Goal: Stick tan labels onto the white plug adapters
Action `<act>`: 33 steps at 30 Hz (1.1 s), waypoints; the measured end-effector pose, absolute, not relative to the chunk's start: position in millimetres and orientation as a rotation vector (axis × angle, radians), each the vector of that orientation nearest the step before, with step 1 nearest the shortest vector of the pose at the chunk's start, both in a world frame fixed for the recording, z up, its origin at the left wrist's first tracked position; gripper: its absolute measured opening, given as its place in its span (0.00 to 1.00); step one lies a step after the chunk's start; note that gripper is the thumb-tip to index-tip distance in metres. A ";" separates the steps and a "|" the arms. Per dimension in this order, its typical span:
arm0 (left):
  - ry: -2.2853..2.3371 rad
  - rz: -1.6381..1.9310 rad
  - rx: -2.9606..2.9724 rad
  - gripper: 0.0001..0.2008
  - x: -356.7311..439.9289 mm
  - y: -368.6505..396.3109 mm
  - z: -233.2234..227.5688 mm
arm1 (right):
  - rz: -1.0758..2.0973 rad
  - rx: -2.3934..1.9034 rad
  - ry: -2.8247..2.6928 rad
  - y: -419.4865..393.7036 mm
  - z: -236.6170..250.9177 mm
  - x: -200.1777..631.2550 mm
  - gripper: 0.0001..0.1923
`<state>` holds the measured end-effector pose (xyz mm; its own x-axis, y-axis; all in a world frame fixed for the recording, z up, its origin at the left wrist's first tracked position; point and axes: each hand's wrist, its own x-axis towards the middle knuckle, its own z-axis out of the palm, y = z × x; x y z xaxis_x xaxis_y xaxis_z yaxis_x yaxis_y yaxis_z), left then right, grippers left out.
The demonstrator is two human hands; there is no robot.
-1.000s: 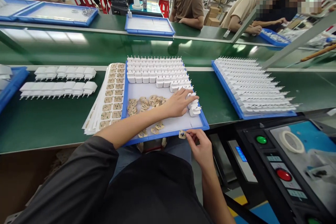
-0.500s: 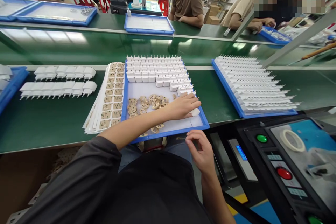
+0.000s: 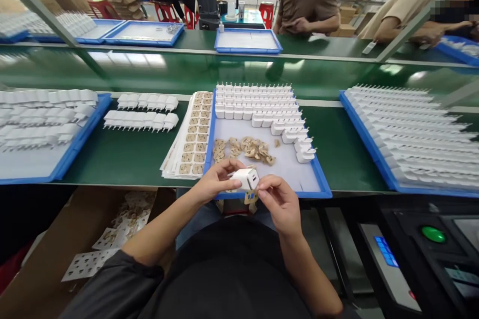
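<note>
Clock positions are taken from the held charger. Left hand [image 3: 220,179], at 9 o'clock: partly closed, fingers and thumb gripping a white charger [image 3: 245,178], slotted end turned towards 3 o'clock. Right hand [image 3: 280,200], at 4 o'clock: thumb and forefinger pinched on a tan die-cut sticker [image 3: 250,197], located at 6 o'clock just below the charger; contact between the two cannot be determined. Charger is above the near edge of a blue-rimmed tray [image 3: 318,194]. Loose tan stickers [image 3: 258,149] lie in it at 12 o'clock; rows of upright chargers [image 3: 254,104] stand beyond. Sticker sheets [image 3: 194,137], stacked, at 10 o'clock.
</note>
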<state>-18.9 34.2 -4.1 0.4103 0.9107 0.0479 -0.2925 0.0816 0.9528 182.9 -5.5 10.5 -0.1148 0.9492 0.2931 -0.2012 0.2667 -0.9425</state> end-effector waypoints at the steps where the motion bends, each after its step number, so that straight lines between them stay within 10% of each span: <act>1: 0.706 1.030 1.207 0.19 -22.7 31.2 -5.7 | 1.197 -0.795 -1.273 -2.8 9.5 178.8 0.02; 33: 0.916 1.315 1.830 0.17 -23.0 16.1 -6.8 | 1.167 -1.022 -1.269 6.9 14.7 167.9 0.01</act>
